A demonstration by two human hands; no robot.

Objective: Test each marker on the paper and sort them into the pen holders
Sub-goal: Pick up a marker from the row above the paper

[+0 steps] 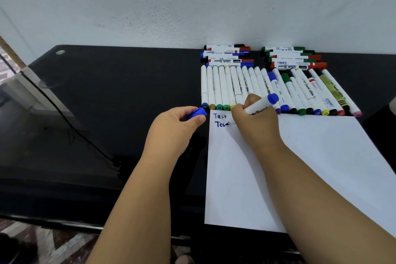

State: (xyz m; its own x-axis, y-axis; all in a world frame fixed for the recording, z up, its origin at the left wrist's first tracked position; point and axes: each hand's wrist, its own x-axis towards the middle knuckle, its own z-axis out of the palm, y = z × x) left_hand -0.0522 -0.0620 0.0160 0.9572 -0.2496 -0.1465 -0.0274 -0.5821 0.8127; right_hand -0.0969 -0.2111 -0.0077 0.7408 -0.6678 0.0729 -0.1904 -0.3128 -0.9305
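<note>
My right hand [255,122] grips a white marker with a blue end [262,104], its tip down on the white paper [300,167] at the sheet's top left corner. Two lines of blue writing [219,120] stand there, "Test" and a partial word below it. My left hand [177,126] pinches the blue cap [196,113] just left of the paper. A row of several white markers [225,85] lies beyond the paper. No pen holder is in view.
Two stacks of whiteboard markers [227,55] [293,58] lie against the white wall. The black table [120,92] reaches left to a glass edge with a dark cable [70,126] beyond it. The table's front edge [64,224] runs below my arms.
</note>
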